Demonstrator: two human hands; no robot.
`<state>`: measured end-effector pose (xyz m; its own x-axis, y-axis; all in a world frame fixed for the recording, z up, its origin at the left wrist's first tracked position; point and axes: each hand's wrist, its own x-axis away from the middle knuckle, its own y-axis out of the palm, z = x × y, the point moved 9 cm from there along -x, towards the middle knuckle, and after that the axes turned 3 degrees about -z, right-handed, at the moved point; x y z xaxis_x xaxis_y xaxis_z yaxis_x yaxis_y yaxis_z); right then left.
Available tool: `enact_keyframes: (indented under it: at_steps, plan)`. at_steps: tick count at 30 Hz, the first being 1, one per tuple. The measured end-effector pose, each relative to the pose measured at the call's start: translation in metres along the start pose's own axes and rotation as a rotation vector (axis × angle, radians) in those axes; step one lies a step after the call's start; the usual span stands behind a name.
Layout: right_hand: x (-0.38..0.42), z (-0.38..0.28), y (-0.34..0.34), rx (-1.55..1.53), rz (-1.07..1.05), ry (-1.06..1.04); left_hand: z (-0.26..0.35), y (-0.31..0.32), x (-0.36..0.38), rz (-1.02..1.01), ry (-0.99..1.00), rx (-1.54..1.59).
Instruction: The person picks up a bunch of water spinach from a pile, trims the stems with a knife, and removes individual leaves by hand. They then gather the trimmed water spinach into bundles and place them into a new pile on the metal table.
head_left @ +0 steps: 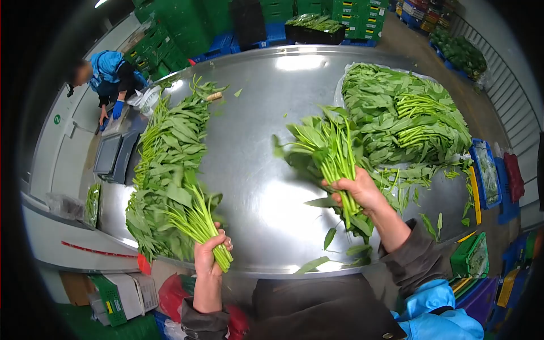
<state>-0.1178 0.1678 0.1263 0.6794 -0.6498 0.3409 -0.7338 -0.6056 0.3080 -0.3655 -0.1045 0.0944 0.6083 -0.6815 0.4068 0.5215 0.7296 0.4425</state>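
My left hand (211,251) is closed round the stems of a bunch of water spinach (195,212), its leaves pointing away from me over the left row. That long row of leafy bunches (170,147) lies along the table's left side. Higher up on the right, my right hand (356,190) grips a second bunch of water spinach (334,144) by its stems, leaves up and slightly blurred. Beyond it a large heap of the same greens (402,110) rests on clear plastic. Loose leaves (311,265) lie near the table's front edge.
The steel table (255,124) spans the view. A knife-like wooden handle (214,96) lies by the left row. At far left, a person in blue (107,68) bends over grey trays (107,154). Green crates (192,25) stand behind; a blue crate (485,173) is at right.
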Motion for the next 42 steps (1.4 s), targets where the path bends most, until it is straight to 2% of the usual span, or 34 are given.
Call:
enact_keyframes:
  at_steps: [1,3,4,5,7,8,9,10,11,14,16,17,19,22,26,28,29,31,32,34,36,38,42]
  plan:
    - [-0.001,-0.005,0.012,-0.053,-0.022,-0.013,0.001,0.013,-0.009,-0.011,0.005,-0.001]
    - [-0.007,0.003,0.043,-0.092,-0.073,-0.017,-0.012,0.039,-0.019,-0.061,-0.035,0.187]
    - [-0.009,0.024,0.056,-0.105,-0.082,0.062,-0.025,0.043,-0.021,-0.060,-0.044,0.183]
    - [-0.016,0.050,0.068,-0.132,-0.101,0.040,-0.057,0.043,-0.024,-0.047,-0.188,0.182]
    - [-0.015,0.130,0.079,-0.068,-0.130,0.299,-0.122,0.036,-0.028,-0.031,-0.448,0.119]
    - [-0.009,0.162,0.088,-0.140,-0.212,0.442,-0.152,0.030,-0.024,-0.032,-0.566,0.052]
    - [-0.006,0.196,0.079,-0.089,-0.120,0.554,-0.168,0.030,-0.019,0.017,-0.593,0.045]
    - [-0.002,0.195,0.081,-0.094,-0.114,0.550,-0.180,0.026,-0.013,0.066,-0.622,0.038]
    - [0.001,0.192,0.082,-0.085,-0.119,0.518,-0.187,0.023,-0.014,0.003,-0.594,0.092]
    - [0.003,0.193,0.079,-0.071,-0.130,0.469,-0.177,0.039,-0.005,0.036,-0.555,0.218]
    - [-0.010,0.177,0.078,0.363,-0.185,0.148,-0.184,0.038,-0.007,-0.010,-0.549,0.207]
    - [-0.013,0.181,0.073,0.362,-0.181,0.154,-0.185,0.037,-0.007,0.002,-0.504,0.267]
    - [-0.019,0.172,0.072,0.840,-0.268,0.066,-0.184,0.041,-0.006,0.012,-0.469,0.329]
    - [-0.017,0.156,0.070,0.956,-0.170,-0.021,-0.182,0.051,-0.006,-0.050,-0.427,0.484]
    - [-0.012,0.139,0.070,1.131,-0.149,0.132,-0.197,0.057,-0.009,-0.075,-0.488,0.493]
    - [-0.004,0.134,0.069,1.327,-0.206,0.323,-0.203,0.056,-0.007,-0.077,-0.523,0.448]
    - [0.002,0.123,0.071,1.330,-0.205,0.331,-0.205,0.056,-0.010,-0.102,-0.534,0.473]
    - [0.013,0.096,0.063,1.250,-0.022,0.290,-0.208,0.056,-0.013,-0.123,-0.546,0.502]
    - [0.016,0.102,0.061,1.253,-0.024,0.293,-0.210,0.056,-0.013,-0.114,-0.563,0.498]
    - [0.027,0.079,0.074,1.151,0.137,-0.237,-0.213,0.053,-0.015,-0.108,-0.578,0.497]
    - [0.031,0.096,0.085,1.177,0.086,-0.249,-0.219,0.051,-0.015,-0.107,-0.630,0.486]
    - [0.036,0.099,0.096,1.219,0.123,-0.470,-0.211,0.055,-0.015,-0.113,-0.622,0.519]
    - [0.039,0.092,0.101,1.273,0.141,-0.497,-0.205,0.058,-0.014,-0.145,-0.634,0.329]
